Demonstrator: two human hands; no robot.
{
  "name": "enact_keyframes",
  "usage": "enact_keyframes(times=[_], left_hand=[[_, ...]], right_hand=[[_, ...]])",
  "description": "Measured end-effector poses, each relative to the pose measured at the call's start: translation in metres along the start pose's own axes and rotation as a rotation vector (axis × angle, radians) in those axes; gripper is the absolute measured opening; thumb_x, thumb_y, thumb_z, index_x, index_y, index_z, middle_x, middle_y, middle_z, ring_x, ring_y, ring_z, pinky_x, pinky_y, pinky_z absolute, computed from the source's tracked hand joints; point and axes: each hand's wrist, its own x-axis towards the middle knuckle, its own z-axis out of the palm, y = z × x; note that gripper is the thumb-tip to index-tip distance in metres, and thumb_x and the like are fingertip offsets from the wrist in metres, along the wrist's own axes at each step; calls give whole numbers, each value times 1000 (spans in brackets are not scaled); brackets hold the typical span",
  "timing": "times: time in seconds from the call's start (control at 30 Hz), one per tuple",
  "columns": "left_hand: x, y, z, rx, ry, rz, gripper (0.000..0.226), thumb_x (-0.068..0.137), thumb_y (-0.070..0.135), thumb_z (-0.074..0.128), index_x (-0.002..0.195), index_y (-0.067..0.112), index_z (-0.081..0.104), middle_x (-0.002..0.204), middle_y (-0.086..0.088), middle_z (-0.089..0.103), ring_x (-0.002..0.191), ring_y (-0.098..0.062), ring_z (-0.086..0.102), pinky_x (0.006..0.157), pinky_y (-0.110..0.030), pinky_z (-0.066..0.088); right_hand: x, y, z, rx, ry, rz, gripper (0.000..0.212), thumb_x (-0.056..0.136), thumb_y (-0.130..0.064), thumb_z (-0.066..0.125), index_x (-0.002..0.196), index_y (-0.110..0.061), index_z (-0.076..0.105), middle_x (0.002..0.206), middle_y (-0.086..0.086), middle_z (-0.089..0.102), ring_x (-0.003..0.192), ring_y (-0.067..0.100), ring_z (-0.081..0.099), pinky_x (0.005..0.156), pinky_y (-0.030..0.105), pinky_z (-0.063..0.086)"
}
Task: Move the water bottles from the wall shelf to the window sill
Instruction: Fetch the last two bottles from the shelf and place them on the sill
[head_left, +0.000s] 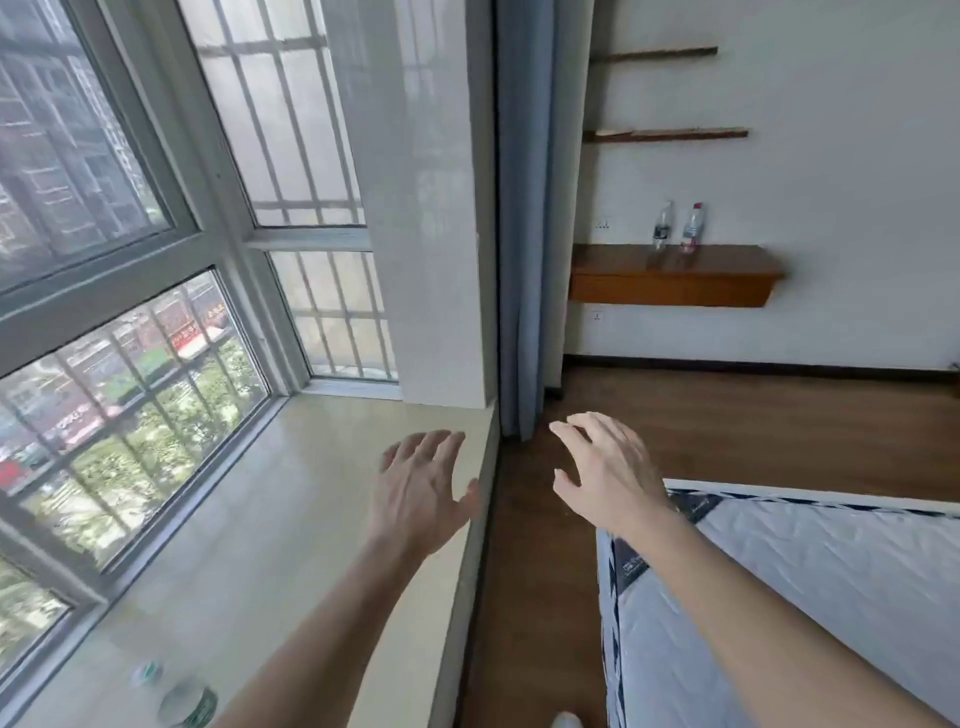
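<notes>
Two clear water bottles stand upright on the brown wall shelf (727, 270) across the room: one with a dark label (661, 226) and one with a red cap and red label (692, 227). A bottle with a green label (188, 702) stands on the pale window sill (291, 519) at the bottom left, blurred. My left hand (418, 491) hovers over the sill's right edge, fingers spread, empty. My right hand (602, 470) is held out over the floor, fingers apart, empty. Both hands are far from the shelf.
A mattress (805, 587) lies at the lower right beside a strip of wooden floor (540, 571). A blue-grey curtain (524, 208) hangs between window and wall. Two thin upper shelves (670, 135) are on the wall.
</notes>
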Motion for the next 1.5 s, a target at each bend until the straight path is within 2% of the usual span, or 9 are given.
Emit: enact_keyframes(times=[0.17, 0.43, 0.73, 0.97, 1.17, 1.33, 1.5], left_hand=[[78, 34, 45, -19, -6, 68, 57, 83, 53, 53, 131, 24, 57, 129, 3, 64, 118, -24, 58, 99, -40, 43], [228, 79, 109, -27, -7, 136, 56, 81, 53, 44, 126, 23, 58, 121, 6, 65, 108, -23, 60, 93, -38, 46], [338, 106, 146, -29, 20, 148, 53, 80, 52, 58, 124, 22, 61, 119, 5, 67, 106, -23, 63, 89, -39, 50], [419, 104, 182, -44, -22, 170, 56, 85, 53, 50, 132, 24, 56, 129, 5, 63, 117, -23, 58, 98, -41, 48], [512, 87, 229, -69, -34, 196, 55, 86, 55, 48, 131, 24, 56, 128, 5, 63, 116, -23, 59, 97, -41, 47], [614, 68, 262, -88, -64, 236, 62, 84, 57, 36, 130, 21, 57, 127, 4, 63, 115, -25, 58, 97, -41, 47], [705, 63, 291, -129, -70, 288, 59, 86, 55, 44, 135, 23, 53, 130, 2, 62, 121, -25, 55, 96, -44, 47]], right_hand=[[39, 63, 27, -1, 24, 68, 53, 77, -36, 66, 127, -20, 63, 122, 3, 63, 120, 24, 55, 102, 41, 44], [144, 174, 71, 25, 28, 129, 51, 76, -35, 67, 125, -20, 63, 121, 3, 63, 119, 25, 56, 99, 43, 47], [226, 244, 80, 3, 23, 139, 51, 75, -35, 69, 124, -20, 64, 116, 3, 64, 115, 25, 59, 98, 43, 49], [293, 281, 109, -27, -2, 151, 50, 78, -37, 67, 126, -22, 62, 118, 1, 63, 117, 23, 57, 100, 41, 47], [375, 310, 145, -62, -7, 190, 53, 80, -38, 67, 129, -21, 61, 120, 2, 62, 118, 24, 57, 102, 44, 47], [462, 335, 171, -81, -9, 240, 53, 82, -39, 65, 132, -21, 59, 122, 2, 62, 119, 25, 56, 103, 43, 46], [533, 365, 187, -115, 2, 323, 55, 84, -42, 65, 135, -23, 57, 128, 2, 61, 122, 24, 56, 107, 42, 44]])
